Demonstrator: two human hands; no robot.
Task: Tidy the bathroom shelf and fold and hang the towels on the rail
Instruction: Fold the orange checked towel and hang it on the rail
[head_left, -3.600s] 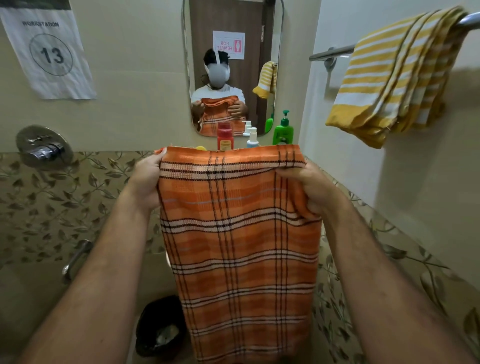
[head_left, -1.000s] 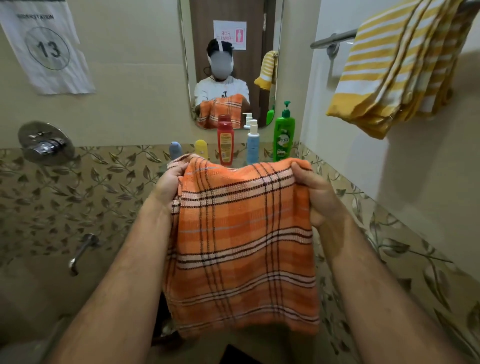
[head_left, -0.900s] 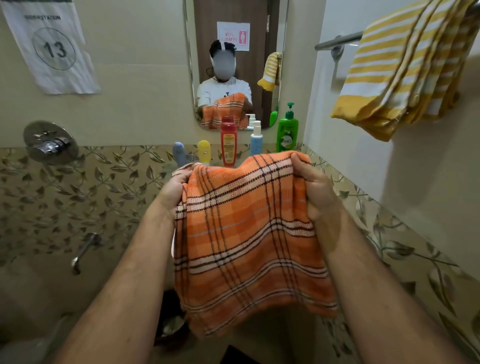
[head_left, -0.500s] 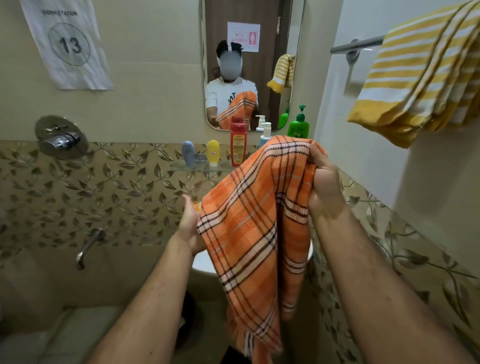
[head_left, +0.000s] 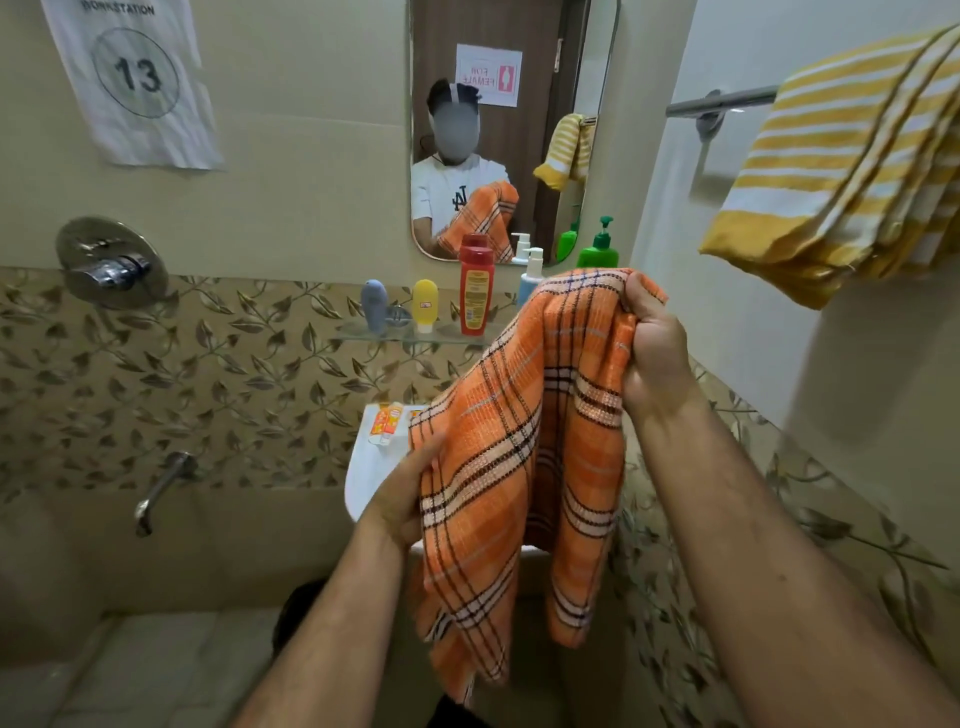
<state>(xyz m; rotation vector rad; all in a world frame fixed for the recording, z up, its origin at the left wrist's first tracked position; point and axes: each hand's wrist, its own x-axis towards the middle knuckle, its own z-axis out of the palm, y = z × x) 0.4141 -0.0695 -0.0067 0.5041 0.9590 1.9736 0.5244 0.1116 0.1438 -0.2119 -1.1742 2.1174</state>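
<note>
An orange plaid towel hangs folded in front of me. My right hand grips its bunched top corner at shelf height. My left hand holds the towel's left edge lower down, its fingers hidden behind the cloth. A yellow striped towel hangs folded over the metal rail on the right wall. The glass shelf under the mirror carries a grey-blue tube, a yellow tube, a red bottle, a white pump bottle and a green pump bottle.
A white washbasin sits below the shelf with a small orange tube on its rim. A shower mixer and a spout are on the left tiled wall. A dark bin stands on the floor by my left forearm.
The towel went from being held flat and wide by both top corners to hanging folded lengthwise. My right hand rose with the gathered top; my left hand dropped to the lower left edge.
</note>
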